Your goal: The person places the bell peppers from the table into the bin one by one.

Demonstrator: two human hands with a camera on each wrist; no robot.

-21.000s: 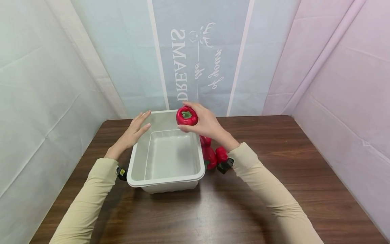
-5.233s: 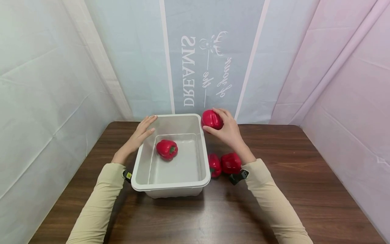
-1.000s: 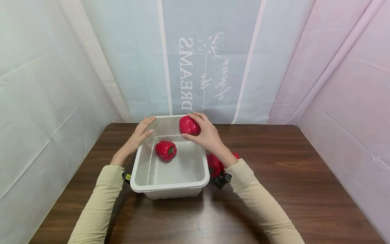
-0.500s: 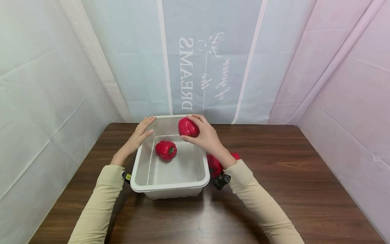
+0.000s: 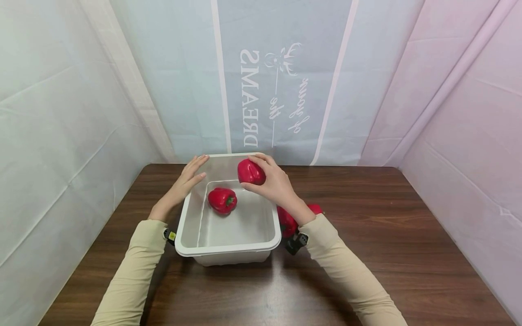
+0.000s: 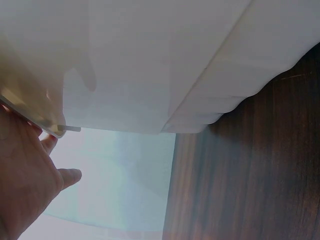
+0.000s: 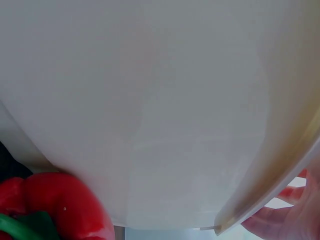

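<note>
My right hand (image 5: 277,183) holds a red bell pepper (image 5: 249,172) between thumb and fingers, over the far right part of a white plastic bin (image 5: 228,249). Inside the bin, toward its left, another red bell pepper (image 5: 222,200) lies on its side with the green stem facing right. My left hand (image 5: 181,185) is at the bin's left rim, fingers extended and holding nothing. The left wrist view shows that hand (image 6: 30,172) beside the rim. In the right wrist view, the bin wall hides the held pepper.
Two more red peppers sit on the table right of the bin: one (image 5: 287,222) against its wall, one (image 5: 315,208) mostly hidden by my right wrist. The brown wooden table (image 5: 387,235) has fabric walls at the back and both sides.
A pepper has come to lie in the bin since the oldest frame. The held pepper has moved left from beside the bin to above it, then slightly lower. The left hand stays put.
</note>
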